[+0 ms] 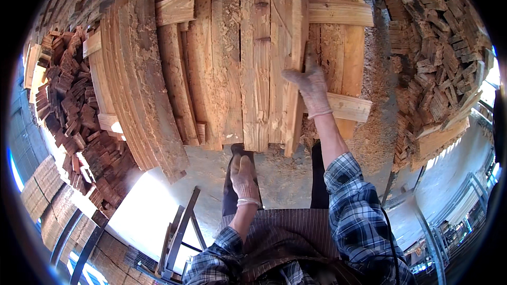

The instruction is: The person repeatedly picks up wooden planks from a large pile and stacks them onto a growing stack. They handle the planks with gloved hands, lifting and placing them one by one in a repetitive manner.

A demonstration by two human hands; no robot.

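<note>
Several long, rough wooden planks (227,74) lie side by side in front of me, dusted with sawdust. My right hand (313,85), in a pale knitted glove, grips a narrow plank (293,116) right of the middle. Its thumb lies across to the plank's left and its fingers stretch along the right side. My left hand (244,177), also gloved, hangs just short of the near end of a wider plank (256,74). Nothing shows in its loosely extended fingers. Beneath the planks, short crosspieces (346,108) stick out at the right.
Stacked wood pieces (433,53) rise at the right, and a heap of short, dark offcuts (74,105) lies at the left. Sawdust covers part of the concrete floor (211,166). A metal frame (182,227) stands at the lower left, near my left arm.
</note>
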